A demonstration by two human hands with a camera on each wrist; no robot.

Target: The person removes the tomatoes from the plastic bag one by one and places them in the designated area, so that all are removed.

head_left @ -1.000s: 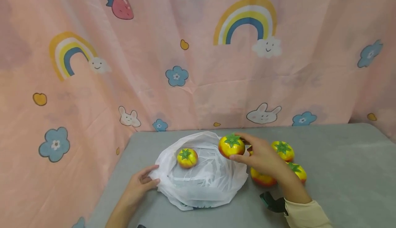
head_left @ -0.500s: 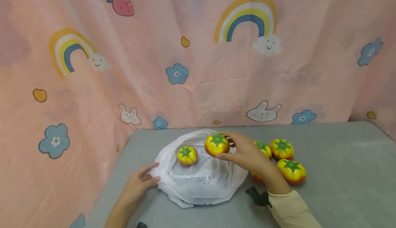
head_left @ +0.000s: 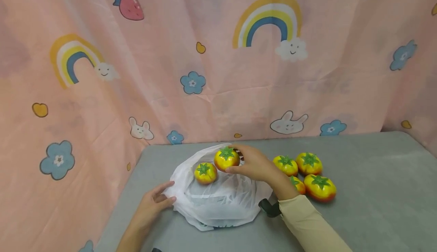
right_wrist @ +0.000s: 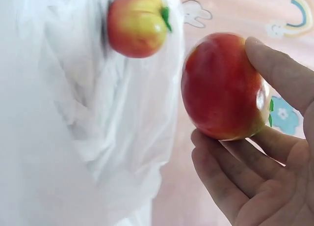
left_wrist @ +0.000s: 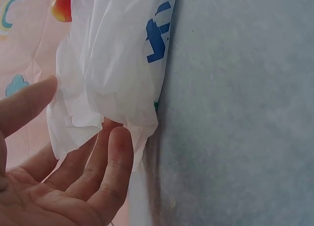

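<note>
My right hand [head_left: 254,164] grips a glossy yellow-red tomato [head_left: 226,159] with a green star-shaped leaf top, thumb on one side and fingertips on the other in the right wrist view. This tomato hangs over the mouth of a white plastic bag [head_left: 218,214]. Inside the bag lies a second tomato [head_left: 206,173], to the left of the held one. My left hand [head_left: 151,202] holds the bag's left rim. In the left wrist view, the bag's loose edge [left_wrist: 93,108] lies between thumb and fingers, and some fingertips are hidden behind it.
Several more tomatoes sit in a cluster to the right of the bag, among them a wide one [head_left: 320,188] at the front. The grey table [head_left: 375,191] meets a pink patterned curtain [head_left: 222,111] behind and at the left.
My right hand has carried its tomato leftward over the bag, close to the tomato inside. More of the cluster on the right now shows. The left hand stays at the bag's rim.
</note>
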